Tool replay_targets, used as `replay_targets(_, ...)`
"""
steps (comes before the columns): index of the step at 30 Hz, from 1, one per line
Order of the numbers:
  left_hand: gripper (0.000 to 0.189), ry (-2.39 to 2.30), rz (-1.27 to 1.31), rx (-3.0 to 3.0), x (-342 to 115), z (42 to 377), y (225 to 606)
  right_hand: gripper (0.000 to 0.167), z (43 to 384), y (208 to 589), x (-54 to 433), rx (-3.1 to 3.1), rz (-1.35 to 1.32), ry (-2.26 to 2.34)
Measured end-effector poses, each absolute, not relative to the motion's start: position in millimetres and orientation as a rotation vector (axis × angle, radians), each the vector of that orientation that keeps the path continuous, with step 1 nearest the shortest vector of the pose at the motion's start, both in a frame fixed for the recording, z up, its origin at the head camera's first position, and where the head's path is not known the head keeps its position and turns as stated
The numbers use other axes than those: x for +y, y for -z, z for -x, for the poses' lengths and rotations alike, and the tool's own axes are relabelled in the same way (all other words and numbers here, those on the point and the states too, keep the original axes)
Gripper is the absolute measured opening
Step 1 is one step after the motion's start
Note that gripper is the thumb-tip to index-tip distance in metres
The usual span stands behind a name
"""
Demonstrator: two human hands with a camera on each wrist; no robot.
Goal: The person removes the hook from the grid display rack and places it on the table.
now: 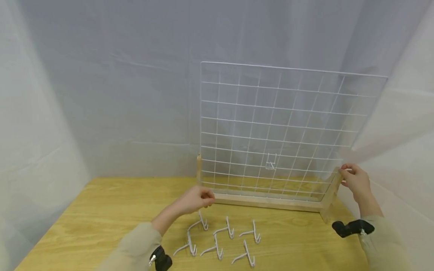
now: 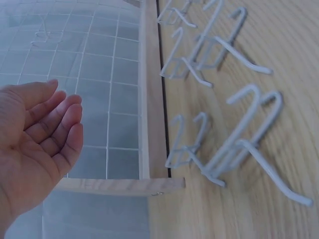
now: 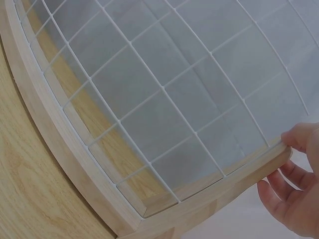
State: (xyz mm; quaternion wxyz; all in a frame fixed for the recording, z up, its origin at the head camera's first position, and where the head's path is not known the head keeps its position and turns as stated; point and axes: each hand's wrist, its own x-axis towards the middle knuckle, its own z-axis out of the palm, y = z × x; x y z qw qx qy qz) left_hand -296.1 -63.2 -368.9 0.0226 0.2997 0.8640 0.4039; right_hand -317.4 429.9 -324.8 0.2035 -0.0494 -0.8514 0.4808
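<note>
A white wire grid panel (image 1: 294, 69) stands upright in a wooden stand with a long base bar (image 1: 266, 202). At its right end, my right hand (image 1: 356, 182) pinches the top of the wooden side post (image 1: 331, 194); the right wrist view shows thumb and fingers on either side of it. My left hand (image 1: 196, 198) is in front of the left end of the base, fingers loosely curled, with nothing in it. One white wire hook (image 1: 270, 165) hangs low on the grid. Several more white hooks (image 2: 274, 174) lie on the table below the left hand.
The wooden table (image 1: 112, 226) carries the stand near its back right. A shorter-looking wooden post (image 1: 199, 167) rises at the grid's left side. Pale sheeting (image 1: 135, 94) hangs behind the table and along both sides.
</note>
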Motion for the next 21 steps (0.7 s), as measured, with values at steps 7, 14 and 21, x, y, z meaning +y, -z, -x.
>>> replay_targets(7, 0.014, -1.334, -0.866, 2.658, -49.4, 303.7, 358.4, 0.026, 317.9, 325.4, 429.8, -2.382, 0.139, -1.338)
replay_targets(14, 0.017, -1.337, -0.898, 2.691, -34.9, 312.9, 345.4, 0.026, 317.5, 326.1, 430.2, -2.379, 0.134, -1.328)
replay_targets(21, 0.023, -1.373, -0.836, 2.700, -18.3, 322.6, 329.8, 0.031, 314.9, 325.5, 429.8, -2.403, 0.136, -1.286)
